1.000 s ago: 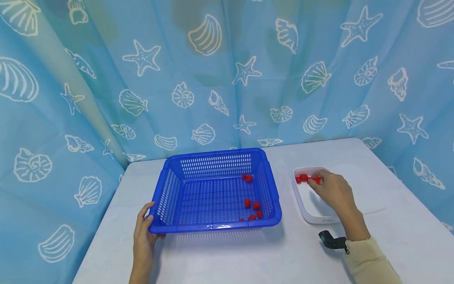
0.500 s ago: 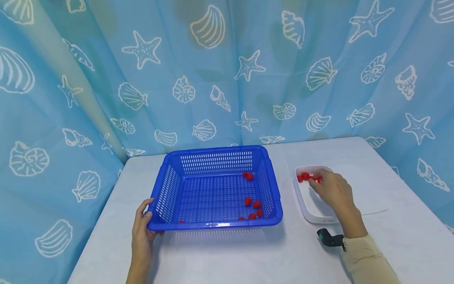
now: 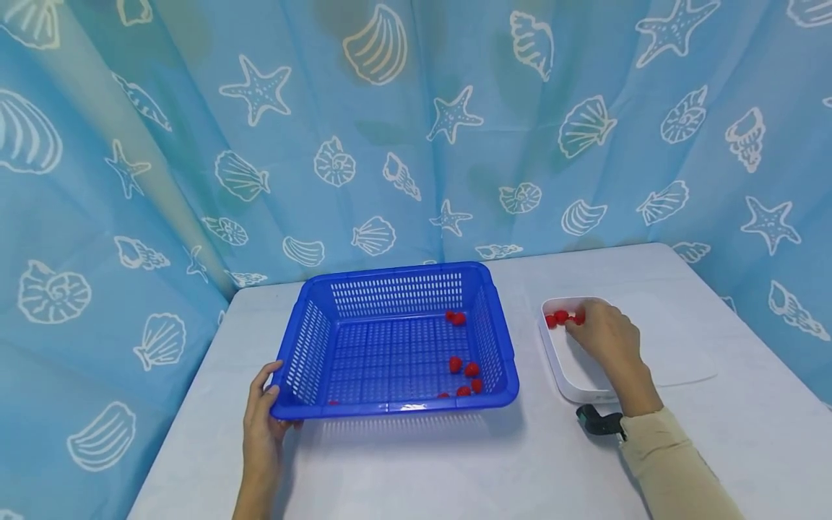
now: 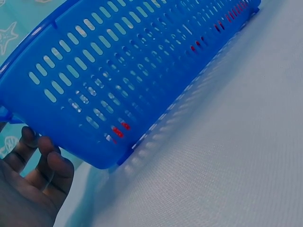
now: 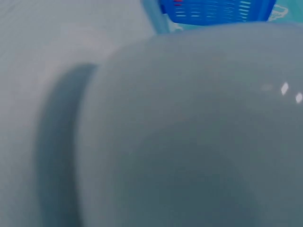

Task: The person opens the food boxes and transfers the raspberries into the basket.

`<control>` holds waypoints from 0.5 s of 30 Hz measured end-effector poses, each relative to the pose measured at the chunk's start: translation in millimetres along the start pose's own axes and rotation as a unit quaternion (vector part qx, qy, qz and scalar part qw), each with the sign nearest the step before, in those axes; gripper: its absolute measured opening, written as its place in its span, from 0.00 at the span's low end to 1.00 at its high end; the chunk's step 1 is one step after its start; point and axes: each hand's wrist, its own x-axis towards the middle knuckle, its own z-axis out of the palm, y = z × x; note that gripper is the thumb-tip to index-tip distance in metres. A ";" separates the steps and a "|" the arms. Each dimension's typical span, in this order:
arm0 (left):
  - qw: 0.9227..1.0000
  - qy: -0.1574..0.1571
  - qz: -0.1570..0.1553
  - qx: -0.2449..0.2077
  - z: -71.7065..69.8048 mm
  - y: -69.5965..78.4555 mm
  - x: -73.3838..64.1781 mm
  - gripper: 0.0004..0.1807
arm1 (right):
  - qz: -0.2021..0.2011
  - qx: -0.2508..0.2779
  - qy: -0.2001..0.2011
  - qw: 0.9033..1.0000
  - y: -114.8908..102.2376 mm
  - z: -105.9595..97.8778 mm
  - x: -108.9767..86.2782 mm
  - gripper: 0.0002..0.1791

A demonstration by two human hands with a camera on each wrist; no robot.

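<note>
A blue slotted plastic basket [image 3: 390,410] stands on the white-covered table, several small red raspberry-like berries [image 3: 471,369] scattered in it, mostly toward its right side. My left hand [image 3: 261,412] grips the basket's front left corner; in the left wrist view its curled fingers [image 4: 61,165] sit just under the rim. To the right, my right hand [image 3: 607,336] reaches down into a shallow white tray [image 3: 552,361], fingertips among the red berries [image 3: 561,316] at its far end. I cannot tell whether a berry is between those fingertips.
The right wrist view is mostly filled by the tray's pale outer wall [image 5: 189,132]. A black wrist-camera mount [image 3: 598,421] juts from the right sleeve. A thin, clear sheet-like edge [image 3: 689,380] lies right of the tray. A blue seashell curtain [image 3: 390,144] hangs behind.
A red piece seen between the right fingertips a second ago is now mostly hidden by the hand, which stays over the tray's berries. The left hand keeps its grip; the head view shifts slightly.
</note>
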 end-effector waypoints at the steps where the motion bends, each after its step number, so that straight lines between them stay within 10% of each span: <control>1: 1.000 -0.001 0.002 -0.001 0.3 0.1 0.0 0.21 | 0.002 -0.001 -0.001 1.000 1.0 1.1 0.6 0.19; 15: 1.000 0.008 0.003 0.021 0.1 -1.4 -0.5 0.21 | 0.023 0.007 -0.016 1.000 -3.5 -2.5 -3.8 0.28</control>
